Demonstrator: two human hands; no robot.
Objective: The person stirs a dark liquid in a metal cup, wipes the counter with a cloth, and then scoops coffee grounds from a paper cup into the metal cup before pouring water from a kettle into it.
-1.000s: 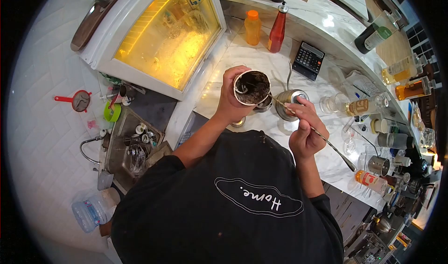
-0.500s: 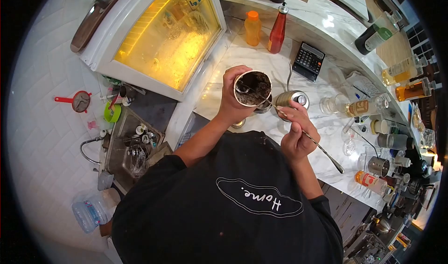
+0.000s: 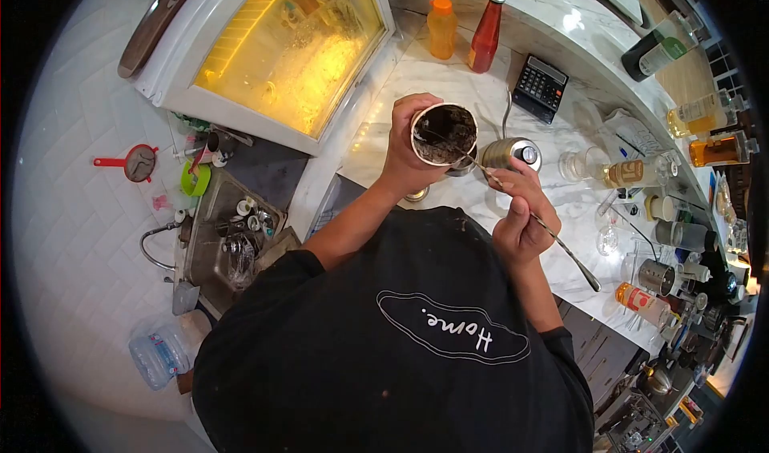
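1. Drawn back a little since the earlier frame, the right hand (image 3: 519, 217) pinches a long bar spoon (image 3: 513, 205) — bowl inside the tin.
2. Left hand (image 3: 410, 150) grips the tin (image 3: 443, 135) (dark residue inside), tilted above the marble counter (image 3: 448, 92).
3. Behind it: a steel kettle (image 3: 513, 153).

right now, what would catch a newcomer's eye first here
The glowing yellow display case at the upper left stands out most, lit bright against the white counter. In the middle, the left hand holds a dark-lined can tilted toward the camera while the right hand works a long metal spoon into it. An orange bottle and a red one stand behind.
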